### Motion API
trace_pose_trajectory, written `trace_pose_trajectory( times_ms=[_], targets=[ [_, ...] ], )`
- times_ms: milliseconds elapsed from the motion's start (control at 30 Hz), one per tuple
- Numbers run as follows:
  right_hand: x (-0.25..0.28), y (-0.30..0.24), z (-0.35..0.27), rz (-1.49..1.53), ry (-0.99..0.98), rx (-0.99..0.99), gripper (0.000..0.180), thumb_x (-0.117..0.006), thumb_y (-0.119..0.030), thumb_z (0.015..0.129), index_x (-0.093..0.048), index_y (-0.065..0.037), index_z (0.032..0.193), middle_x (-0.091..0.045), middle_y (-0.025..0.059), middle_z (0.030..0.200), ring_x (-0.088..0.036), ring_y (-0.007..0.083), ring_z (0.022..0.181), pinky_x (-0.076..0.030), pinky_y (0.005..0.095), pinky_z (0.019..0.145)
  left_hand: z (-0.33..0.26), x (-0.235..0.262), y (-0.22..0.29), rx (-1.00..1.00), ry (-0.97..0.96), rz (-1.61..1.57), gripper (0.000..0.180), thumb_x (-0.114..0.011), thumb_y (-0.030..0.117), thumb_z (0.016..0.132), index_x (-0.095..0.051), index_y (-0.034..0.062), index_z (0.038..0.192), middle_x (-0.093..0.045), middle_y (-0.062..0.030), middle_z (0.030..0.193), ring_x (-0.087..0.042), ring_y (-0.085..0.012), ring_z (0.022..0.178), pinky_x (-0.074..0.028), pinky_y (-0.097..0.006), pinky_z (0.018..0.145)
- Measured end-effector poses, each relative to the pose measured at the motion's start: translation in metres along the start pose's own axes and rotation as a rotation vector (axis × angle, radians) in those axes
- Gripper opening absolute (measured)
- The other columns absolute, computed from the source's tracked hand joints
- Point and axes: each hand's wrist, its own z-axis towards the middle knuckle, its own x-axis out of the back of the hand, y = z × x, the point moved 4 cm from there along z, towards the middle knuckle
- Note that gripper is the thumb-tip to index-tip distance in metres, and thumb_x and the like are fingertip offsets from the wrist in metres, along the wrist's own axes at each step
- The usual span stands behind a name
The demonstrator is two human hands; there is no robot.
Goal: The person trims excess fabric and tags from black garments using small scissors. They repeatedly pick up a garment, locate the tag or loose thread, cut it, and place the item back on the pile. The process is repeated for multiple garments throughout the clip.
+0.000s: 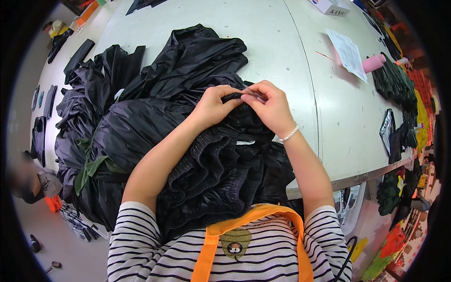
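Black gathered garment (221, 174), lying over the near edge of the worktop (291, 61) and into the person's lap. Left hand (213, 105) and right hand (270, 105) meet at its upper hem, fingers pinched narrowly on a small fold of the fabric. The work is best done with the fold held taut and short between both pinches. More black garments (141, 94) are heaped toward the left edge. A pink bottle (373, 62), closed, contents hidden, lies by a paper sheet (348, 52) near the far right edge.

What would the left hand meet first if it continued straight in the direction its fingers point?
Most likely the right hand: the left hand points rightward at it, both pinching the same black fabric.
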Motion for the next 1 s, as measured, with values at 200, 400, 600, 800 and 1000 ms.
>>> trace_pose_trajectory(
  times_ms=[200, 400, 600, 800, 1000],
  targets=[
    [0.025, 0.025, 0.028, 0.025, 0.236, -0.084, 0.015, -0.064, -0.013, 0.085, -0.062, 0.002, 0.083, -0.059, 0.0053, 0.066, -0.049, 0.0085, 0.059, -0.043, 0.0241, 0.056, -0.025, -0.018, 0.023, -0.361, -0.564, 0.023, 0.017, -0.072, 0.012, 0.073, -0.066, -0.0005, 0.084, -0.063, -0.0127, 0.076, -0.059, -0.0275, 0.073, -0.045, -0.035, 0.066],
    [-0.031, 0.078, 0.03, -0.029, -0.294, -0.138, 0.043, -0.067, -0.023, 0.084, -0.056, -0.002, 0.12, -0.065, 0.0096, 0.106, -0.059, 0.0156, 0.094, -0.046, 0.0267, 0.08, -0.045, -0.02, 0.051, -0.173, -1.005, 0.008, 0.022, -0.071, 0.015, 0.076, -0.068, 0.0013, 0.094, -0.064, -0.0122, 0.08, -0.061, -0.0257, 0.078, -0.046, -0.034, 0.069],
    [-0.046, 0.08, -0.061, 0.208, -0.377, -0.249, 0.044, -0.066, -0.002, 0.076, -0.057, -0.002, 0.12, -0.064, 0.0088, 0.109, -0.059, 0.0148, 0.098, -0.044, 0.0268, 0.088, 0.037, 0.058, 0.009, -0.062, -0.141, 0.352, 0.039, -0.053, 0.025, 0.092, -0.055, -0.0013, 0.12, -0.055, -0.0154, 0.124, -0.052, -0.0244, 0.115, -0.039, -0.033, 0.098],
    [-0.014, 0.145, -0.042, 0.999, -0.105, -0.734, 0.028, -0.054, -0.023, 0.092, -0.06, 0.0, 0.107, -0.065, 0.0095, 0.102, -0.043, 0.0024, 0.05, -0.034, 0.0162, 0.044, 0.003, -0.018, -0.067, 0.394, -0.811, 0.848, 0.039, -0.036, 0.04, 0.093, -0.056, 0.0254, 0.123, -0.061, -0.0092, 0.117, -0.055, -0.0298, 0.111, -0.039, -0.04, 0.094],
    [-0.01, 0.158, 0.152, 0.238, 0.142, -0.423, 0.037, -0.068, -0.024, 0.08, -0.063, 0.001, 0.106, -0.065, 0.0094, 0.096, -0.06, 0.0143, 0.075, -0.047, 0.0262, 0.068, -0.001, -0.036, -0.082, 0.272, -0.797, 1.096, 0.03, -0.043, 0.031, 0.09, -0.059, 0.0182, 0.111, -0.066, -0.0081, 0.095, -0.061, -0.0275, 0.094, -0.041, -0.041, 0.083]
  ],
)
